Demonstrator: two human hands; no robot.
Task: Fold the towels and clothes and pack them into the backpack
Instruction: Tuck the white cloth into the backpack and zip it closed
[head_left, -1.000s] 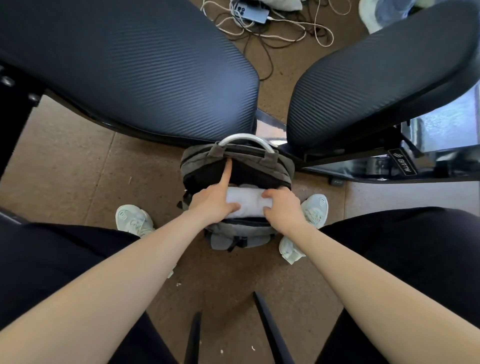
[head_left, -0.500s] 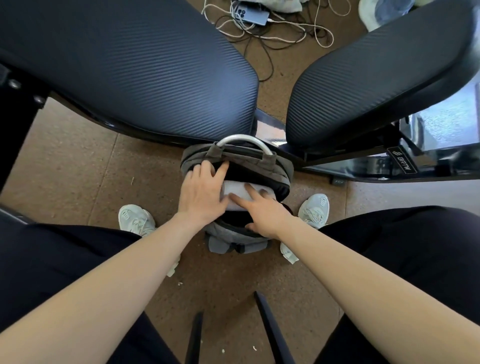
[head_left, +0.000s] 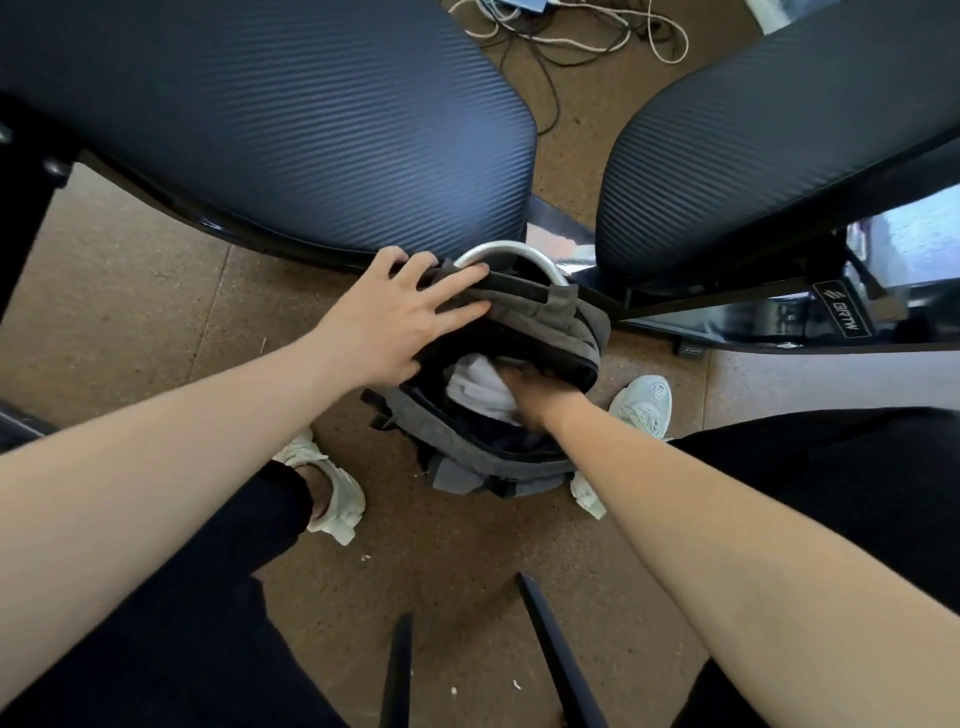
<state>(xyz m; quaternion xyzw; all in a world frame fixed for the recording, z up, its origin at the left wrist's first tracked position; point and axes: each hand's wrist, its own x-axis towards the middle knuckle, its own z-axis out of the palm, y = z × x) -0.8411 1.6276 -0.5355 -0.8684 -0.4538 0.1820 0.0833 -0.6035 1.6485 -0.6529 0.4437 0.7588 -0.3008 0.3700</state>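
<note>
A grey backpack (head_left: 550, 317) stands open on the brown floor between my feet, its white handle at the top. My left hand (head_left: 400, 317) lies spread over the bag's upper flap and grips its left edge. Down inside the opening, my right hand (head_left: 535, 392) presses on a folded white towel (head_left: 475, 384); its fingers are hidden under the bag's dark rim. Dark cloth shows deeper inside the bag below the towel.
Two black ribbed chair seats (head_left: 291, 119) (head_left: 779, 130) hang over the bag at the far side. White and black cables (head_left: 571, 36) lie tangled on the floor beyond. My pale sneakers (head_left: 332, 488) (head_left: 644, 405) flank the bag. Black chair legs (head_left: 550, 654) point up from the bottom.
The left hand moved up from the towel to the bag's top flap and pulled it back. The right hand pushed the white towel deeper into the bag, and the view shifted closer.
</note>
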